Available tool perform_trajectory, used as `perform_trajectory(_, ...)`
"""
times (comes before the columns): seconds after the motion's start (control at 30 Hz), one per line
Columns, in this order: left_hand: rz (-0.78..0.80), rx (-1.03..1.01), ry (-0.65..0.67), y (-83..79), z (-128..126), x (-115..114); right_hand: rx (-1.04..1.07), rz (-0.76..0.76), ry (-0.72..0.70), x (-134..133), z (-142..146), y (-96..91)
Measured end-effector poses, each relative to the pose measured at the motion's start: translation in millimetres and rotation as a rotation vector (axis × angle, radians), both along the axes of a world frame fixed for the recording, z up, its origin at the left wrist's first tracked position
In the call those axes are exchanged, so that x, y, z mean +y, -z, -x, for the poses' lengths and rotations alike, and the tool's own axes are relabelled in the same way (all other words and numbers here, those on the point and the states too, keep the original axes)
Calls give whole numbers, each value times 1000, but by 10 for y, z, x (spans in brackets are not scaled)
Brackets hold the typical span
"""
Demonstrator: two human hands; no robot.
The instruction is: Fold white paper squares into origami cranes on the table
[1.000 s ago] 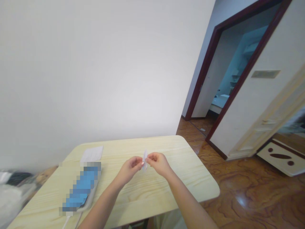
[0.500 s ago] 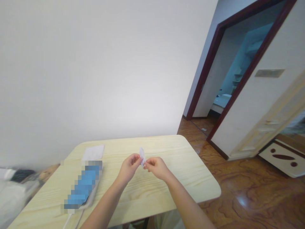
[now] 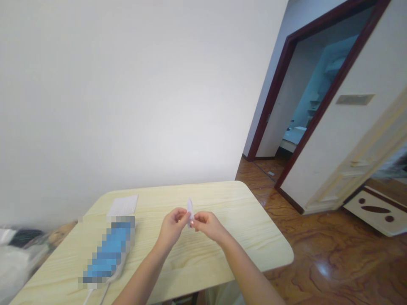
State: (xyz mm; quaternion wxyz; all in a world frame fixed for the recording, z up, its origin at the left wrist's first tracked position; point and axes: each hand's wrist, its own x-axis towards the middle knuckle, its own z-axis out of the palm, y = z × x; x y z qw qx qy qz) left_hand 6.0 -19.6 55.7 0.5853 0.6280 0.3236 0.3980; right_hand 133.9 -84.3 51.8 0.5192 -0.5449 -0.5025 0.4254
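A small, narrow piece of folded white paper (image 3: 190,205) stands upright between my hands, above the middle of the table. My left hand (image 3: 173,223) pinches its left side between thumb and fingers. From the other side, my right hand (image 3: 206,224) grips the paper's lower part with its fingertips. The fingers cover some of the paper, so its folds are hard to make out.
The pale wooden table (image 3: 254,237) has rounded corners and stands against a white wall (image 3: 159,93). A stack of white paper (image 3: 123,206) lies at the back left. In front of it is a pixelated blue-screened device (image 3: 110,250) with white cables (image 3: 104,292).
Both hands stay at nearly the same spot, still holding the paper. The paper strip has turned slightly and looks straighter. The view has shifted a little.
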Motion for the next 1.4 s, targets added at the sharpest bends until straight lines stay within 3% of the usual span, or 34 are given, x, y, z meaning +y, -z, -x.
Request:
perform_trajectory(0.27,-122,78,-30,69,50,39,-21,-87,96,74,17,43)
perform_trajectory(0.43,-71,84,-28,20,54,5,-163,-111,186,19,7,-19)
perform_trajectory(0.57,9,84,57,-51,54,-35,-233,-215,253,0,-45,-109)
perform_trajectory(0.97,88,67,184,-149,86,-42,-115,-156,107,21,-83,-191)
perform_trajectory(1.17,132,55,172,-155,100,-54,-332,-313,8,-47,-145,-287)
perform_trajectory(1.4,123,41,297,-191,176,-45,-448,-413,-104,-58,-192,-327)
